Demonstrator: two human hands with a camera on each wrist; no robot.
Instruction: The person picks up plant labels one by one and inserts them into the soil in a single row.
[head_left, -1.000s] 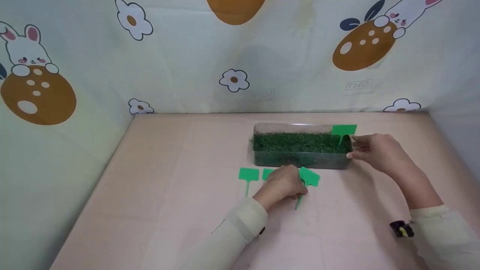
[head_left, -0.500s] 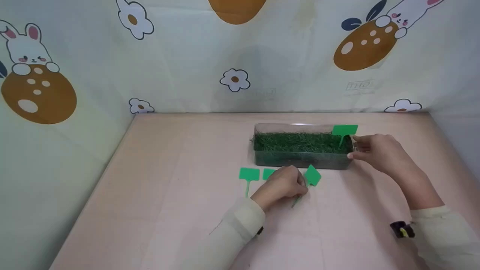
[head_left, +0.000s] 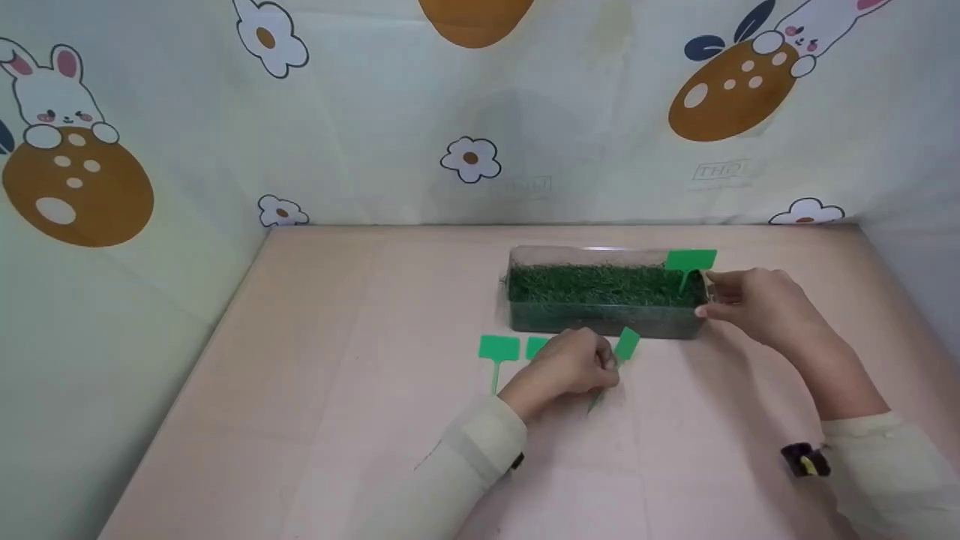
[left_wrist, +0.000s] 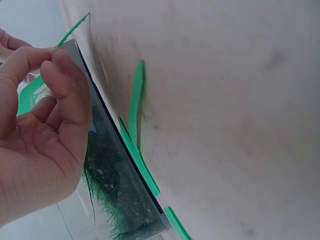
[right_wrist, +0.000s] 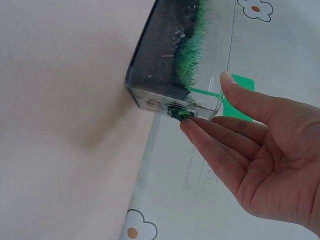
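My left hand (head_left: 566, 367) pinches the stem of a green plant label (head_left: 627, 345) just in front of the planter. Its plate is tilted and seen nearly edge-on in the left wrist view. My right hand (head_left: 761, 307) holds the right end of a clear, grass-filled planter box (head_left: 607, 319), thumb at the front corner and fingertips on the end wall (right_wrist: 150, 102). Another green label (head_left: 690, 260) stands upright in the grass (head_left: 592, 283) at the right end. Left of my left hand lie a label (head_left: 499, 347) and a second one (head_left: 535, 346), partly hidden by the hand.
The pale pink table (head_left: 300, 337) spreads left and in front of the planter. Behind it rises a wall covering (head_left: 375, 150) printed with bunnies and flowers, with the same covering along the left side.
The label in my left hand has turned from nearly face-on to narrow and edge-on between the fingers. The right hand, planter and other labels have stayed put.
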